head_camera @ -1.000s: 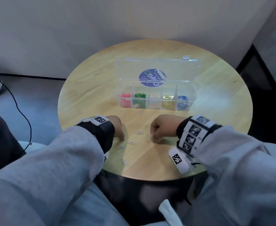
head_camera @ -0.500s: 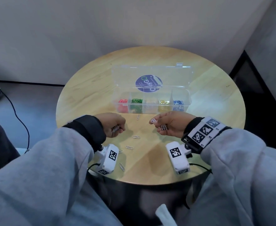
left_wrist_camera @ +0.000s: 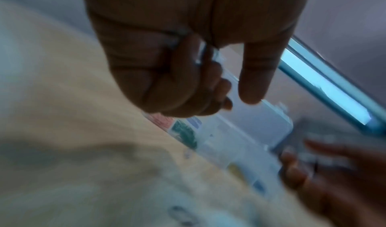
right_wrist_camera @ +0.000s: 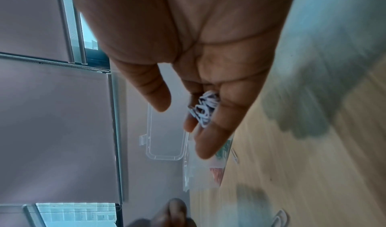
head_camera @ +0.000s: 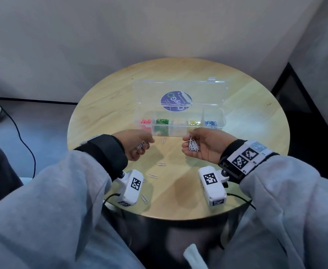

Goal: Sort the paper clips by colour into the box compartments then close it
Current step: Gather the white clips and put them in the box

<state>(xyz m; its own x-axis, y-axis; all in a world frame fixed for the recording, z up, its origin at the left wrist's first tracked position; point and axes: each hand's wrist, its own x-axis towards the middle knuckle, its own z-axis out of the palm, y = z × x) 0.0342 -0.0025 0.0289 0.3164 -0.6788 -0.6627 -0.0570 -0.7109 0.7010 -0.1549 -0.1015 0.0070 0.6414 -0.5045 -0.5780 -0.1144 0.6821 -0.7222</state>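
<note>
The clear box [head_camera: 222, 121] stands open mid-table, its lid [head_camera: 151, 94] leaning back. Its compartments hold, from left to right, red, green, white, yellow and blue clips. My left hand [head_camera: 139, 146] hovers in front of the red end, its fingers curled round a few white clips [head_camera: 139, 146]. My right hand [head_camera: 207, 150] is palm up in front of the yellow compartment. It cups a bunch of white clips [head_camera: 193, 146] in partly curled fingers [right_wrist_camera: 205, 146], the thumb held apart. Several loose white clips [head_camera: 161, 164] lie on the table between the hands.
The round wooden table [head_camera: 252, 129] stands against a grey wall. One loose clip [head_camera: 164, 140] lies just in front of the box and another [head_camera: 144, 198] near the front edge. A black cable [head_camera: 23, 144] runs across the floor on the left.
Both hands have lifted off the table and moved towards the box. My right hand has turned palm up, showing the bunch of white clips. My left hand now holds clips too.
</note>
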